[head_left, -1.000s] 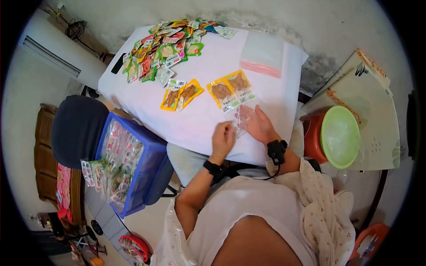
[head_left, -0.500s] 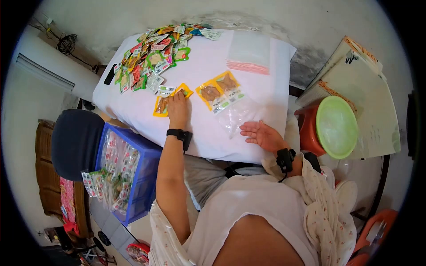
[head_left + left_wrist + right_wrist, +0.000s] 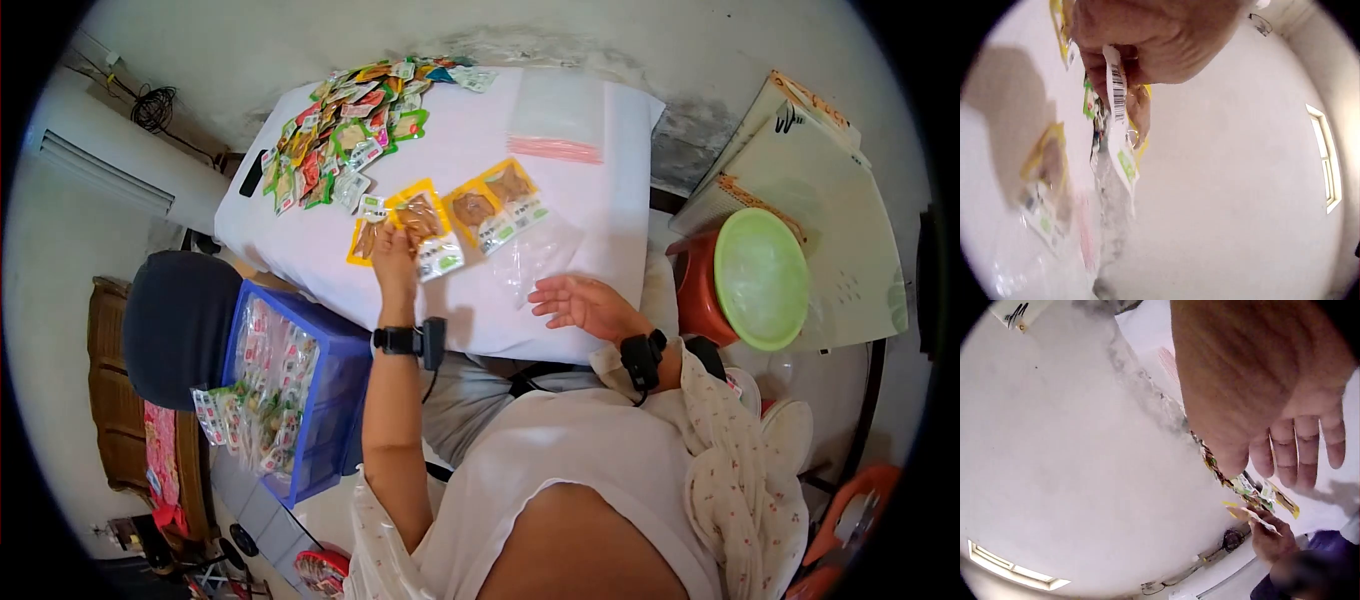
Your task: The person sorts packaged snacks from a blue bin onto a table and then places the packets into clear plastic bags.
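Observation:
My left hand [image 3: 396,262] pinches a yellow-and-white snack packet [image 3: 422,222] with brown food behind its clear window. In the left wrist view that snack packet [image 3: 1121,119] hangs edge-on from the fingers, its barcode showing. A similar yellow packet [image 3: 364,240] lies on the table, partly hidden behind the left hand. Two more yellow packets [image 3: 472,208] lie side by side to the right, overlapping the top of a clear plastic bag [image 3: 535,262]. My right hand [image 3: 588,305] is near the bag's lower corner, fingers extended, holding nothing; the right wrist view shows its straight fingers [image 3: 1285,450].
A heap of colourful snack packets [image 3: 345,130] covers the table's far left, beside a black phone [image 3: 254,173]. Clear bags with pink edges [image 3: 555,125] are stacked at the back right. A blue crate [image 3: 325,400] of filled bags stands left; a green basin [image 3: 762,280] is right.
My left hand has left the clear bag, reached left to the two yellow packets and lifted one, bringing it slightly right. The right hand has let go of the bag and drawn back.

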### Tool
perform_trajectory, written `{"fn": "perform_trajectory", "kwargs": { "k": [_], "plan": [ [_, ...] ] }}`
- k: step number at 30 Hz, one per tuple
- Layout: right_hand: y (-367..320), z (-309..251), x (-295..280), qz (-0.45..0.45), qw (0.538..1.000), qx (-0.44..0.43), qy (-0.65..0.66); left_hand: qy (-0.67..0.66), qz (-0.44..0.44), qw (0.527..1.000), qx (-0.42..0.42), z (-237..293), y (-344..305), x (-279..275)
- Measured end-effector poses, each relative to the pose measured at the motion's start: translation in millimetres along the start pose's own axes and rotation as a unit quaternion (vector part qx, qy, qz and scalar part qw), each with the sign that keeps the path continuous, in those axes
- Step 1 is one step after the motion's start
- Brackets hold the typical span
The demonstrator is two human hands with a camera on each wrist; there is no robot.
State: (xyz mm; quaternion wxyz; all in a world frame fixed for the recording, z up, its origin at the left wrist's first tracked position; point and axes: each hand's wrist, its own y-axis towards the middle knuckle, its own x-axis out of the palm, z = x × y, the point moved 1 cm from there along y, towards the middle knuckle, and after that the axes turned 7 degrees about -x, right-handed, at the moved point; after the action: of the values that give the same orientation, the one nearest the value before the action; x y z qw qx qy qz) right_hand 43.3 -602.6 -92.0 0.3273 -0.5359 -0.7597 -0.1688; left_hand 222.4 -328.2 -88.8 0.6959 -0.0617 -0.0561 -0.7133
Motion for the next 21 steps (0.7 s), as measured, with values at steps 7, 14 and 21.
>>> {"fn": "perform_trajectory", "kwargs": {
  "k": [7,14,21],
  "plan": [
    [4,6,21,0.095,0.994,-0.03,-0.039,-0.128,-0.036,0.986,-0.096,-3,-77,83],
    [-25,-9,-10,0.248,0.941,-0.16,-0.164,-0.071,-0.131,0.986,-0.08,-12,-122,126],
    [-79,-21,-43,0.22,0.948,-0.014,-0.227,0.496,-0.085,0.817,0.282,-2,-120,118]
  ]
}}
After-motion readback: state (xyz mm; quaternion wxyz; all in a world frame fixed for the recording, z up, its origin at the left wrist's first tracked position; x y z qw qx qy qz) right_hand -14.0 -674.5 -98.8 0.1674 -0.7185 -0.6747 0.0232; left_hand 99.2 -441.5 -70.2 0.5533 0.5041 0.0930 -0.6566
